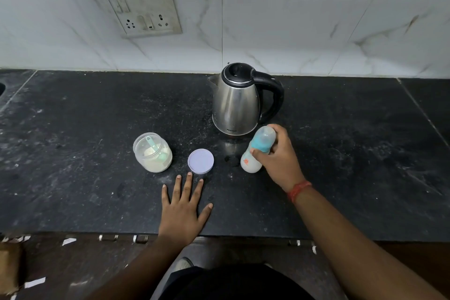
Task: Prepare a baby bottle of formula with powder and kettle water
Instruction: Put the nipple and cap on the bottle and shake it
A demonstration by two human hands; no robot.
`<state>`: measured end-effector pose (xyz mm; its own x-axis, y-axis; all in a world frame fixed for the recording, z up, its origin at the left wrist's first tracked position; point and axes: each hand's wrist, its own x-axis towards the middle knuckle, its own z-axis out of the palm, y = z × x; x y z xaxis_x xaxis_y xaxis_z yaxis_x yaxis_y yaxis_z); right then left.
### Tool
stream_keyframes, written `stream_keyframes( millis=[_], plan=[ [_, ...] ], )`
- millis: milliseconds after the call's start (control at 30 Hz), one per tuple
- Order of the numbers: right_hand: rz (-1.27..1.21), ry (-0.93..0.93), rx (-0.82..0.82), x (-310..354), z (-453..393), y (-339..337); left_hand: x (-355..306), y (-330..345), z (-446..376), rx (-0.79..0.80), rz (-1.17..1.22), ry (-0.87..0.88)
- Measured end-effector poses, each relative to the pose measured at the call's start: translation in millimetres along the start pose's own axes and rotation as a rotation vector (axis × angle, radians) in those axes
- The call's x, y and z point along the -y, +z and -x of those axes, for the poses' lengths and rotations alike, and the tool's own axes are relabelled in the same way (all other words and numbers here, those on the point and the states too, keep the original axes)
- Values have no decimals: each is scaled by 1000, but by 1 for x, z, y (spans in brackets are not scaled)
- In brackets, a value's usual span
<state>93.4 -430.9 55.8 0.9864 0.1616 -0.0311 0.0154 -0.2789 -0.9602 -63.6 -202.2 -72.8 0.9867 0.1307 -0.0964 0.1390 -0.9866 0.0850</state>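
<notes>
A baby bottle (pixel 253 155) with a teal collar, a clear cap and milky liquid inside stands slightly tilted on the black counter (pixel 97 117). My right hand (pixel 280 156) grips it around the collar. My left hand (pixel 183 207) lies flat on the counter with fingers spread, just in front of a lavender lid (pixel 201 161). To the left stands an open clear jar (pixel 153 151) of pale powder with a teal scoop in it. A steel kettle (pixel 237 102) with a black lid and handle stands behind the bottle.
A tiled wall rises behind the counter, with a switch and socket plate (pixel 143 10) at upper left. A small dark wet spot (pixel 232 159) lies between the lid and the bottle. The counter's front edge (pixel 97 235) runs below my left hand.
</notes>
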Motion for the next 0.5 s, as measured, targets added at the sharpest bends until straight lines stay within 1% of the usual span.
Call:
stream_keyframes(
  millis=[100,267,367,500],
  plan=[
    [141,-51,5,-5,-9,6,0,-1,0,4,5,2],
    [264,-69,53,-21,-14,8,0,-1,0,5,7,0],
    [289,-68,57,-29,-15,8,0,-1,1,7,5,0],
    [249,-31,84,-35,-14,4,0,-1,0,8,7,1]
  ],
)
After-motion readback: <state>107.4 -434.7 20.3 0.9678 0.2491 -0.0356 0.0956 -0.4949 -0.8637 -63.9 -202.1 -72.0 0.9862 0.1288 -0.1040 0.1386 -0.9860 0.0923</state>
